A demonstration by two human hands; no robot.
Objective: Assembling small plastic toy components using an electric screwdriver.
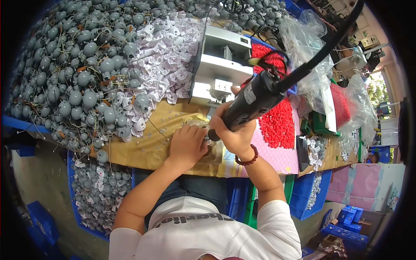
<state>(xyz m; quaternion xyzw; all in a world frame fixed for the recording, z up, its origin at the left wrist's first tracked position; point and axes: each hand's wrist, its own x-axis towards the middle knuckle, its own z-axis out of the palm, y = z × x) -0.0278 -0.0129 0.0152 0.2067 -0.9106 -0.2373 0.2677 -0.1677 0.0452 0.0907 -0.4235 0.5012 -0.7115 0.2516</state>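
My right hand [237, 135] is wrapped round a black electric screwdriver [253, 102], which tilts over the front of the table with its lower end near my left fingers. A thick black cord [320, 56] runs from its upper end to the top right. My left hand [186, 146] rests low over the yellow-brown table covering [143, 149], fingers bent and pressed together. What they hold is hidden beneath them. Just beyond both hands stands a silver-and-white boxy machine [223, 63]. Beside my right hand lies a spread of small red parts [277, 128].
Grey rounded housings with wires [82, 86] are heaped at the left, next to white plastic pieces [162, 54]. A blue bin [71, 190] of grey parts stands below the left table edge. Another blue bin [299, 199] is at the right. Clear plastic bags [305, 39] lie at the far right.
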